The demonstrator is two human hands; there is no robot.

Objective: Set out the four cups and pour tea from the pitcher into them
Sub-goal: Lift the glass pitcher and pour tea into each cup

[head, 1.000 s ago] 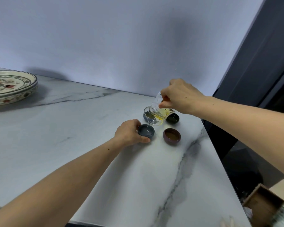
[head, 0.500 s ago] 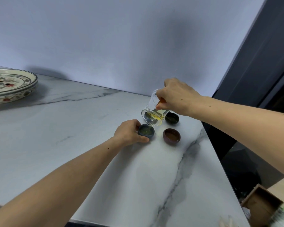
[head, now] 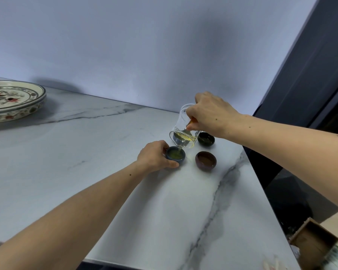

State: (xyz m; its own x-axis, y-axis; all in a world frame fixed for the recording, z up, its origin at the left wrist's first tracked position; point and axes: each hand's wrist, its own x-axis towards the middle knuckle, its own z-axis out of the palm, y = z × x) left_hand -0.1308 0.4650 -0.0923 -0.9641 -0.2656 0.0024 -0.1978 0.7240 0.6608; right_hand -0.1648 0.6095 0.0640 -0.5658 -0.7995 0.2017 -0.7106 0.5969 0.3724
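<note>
My right hand (head: pixel 211 113) grips a clear glass pitcher (head: pixel 182 131) tilted steeply, mouth down, and a thin stream of yellow-green tea runs into the blue-grey cup (head: pixel 175 155) below it. My left hand (head: pixel 154 156) wraps around the left side of that cup, which stands on the marble counter (head: pixel 86 152). A brown cup (head: pixel 205 160) holding tea stands to its right. A dark green cup (head: pixel 205 139) sits behind that, next to my right wrist. Another cup shows only dimly through the pitcher glass.
A large floral plate (head: pixel 12 100) lies at the far left of the counter by the wall. The counter's right edge drops off beside the cups, with a dark panel beyond. A cardboard box (head: pixel 314 242) sits low at the bottom right.
The pitcher has tipped further and shifted over the blue-grey cup, and tea now fills that cup, which looked empty a second ago. My left hand has stayed on the cup.
</note>
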